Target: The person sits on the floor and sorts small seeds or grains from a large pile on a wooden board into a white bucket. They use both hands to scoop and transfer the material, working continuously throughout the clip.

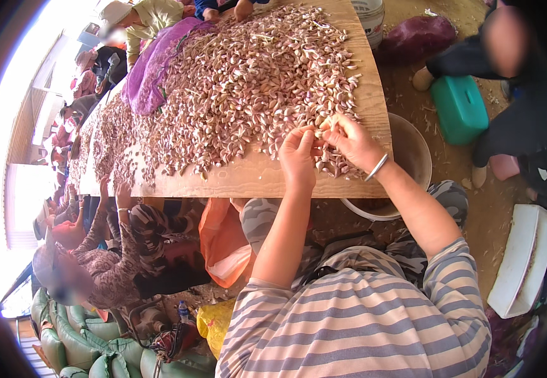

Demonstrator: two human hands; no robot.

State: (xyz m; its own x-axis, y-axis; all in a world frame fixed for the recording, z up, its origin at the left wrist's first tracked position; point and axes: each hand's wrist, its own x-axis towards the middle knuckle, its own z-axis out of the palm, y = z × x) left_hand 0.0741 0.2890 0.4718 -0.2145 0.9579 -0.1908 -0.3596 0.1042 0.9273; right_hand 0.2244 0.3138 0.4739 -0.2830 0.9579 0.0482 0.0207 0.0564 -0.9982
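Note:
A thick layer of garlic cloves (254, 90) covers much of a plywood table (249, 182). Over the near right part of the cloves, my left hand (300, 156) and my right hand (351, 141) meet at the fingertips. Between them is a small piece of garlic (319, 133), pinched by both hands; its exact shape is partly hidden by the fingers. A silver bangle (376, 167) circles my right wrist. More loose cloves lie on the table just below my right hand. A purple mesh bag (148, 75) lies across the cloves at the far left.
A large round tub (413, 146) stands under the table's right corner. An orange-red bag (221, 245) hangs at the near edge, left of my legs. Co-workers sit along both sides of the table. At right are a green plastic stool (460, 111), a seated person and a white foam box (521, 260).

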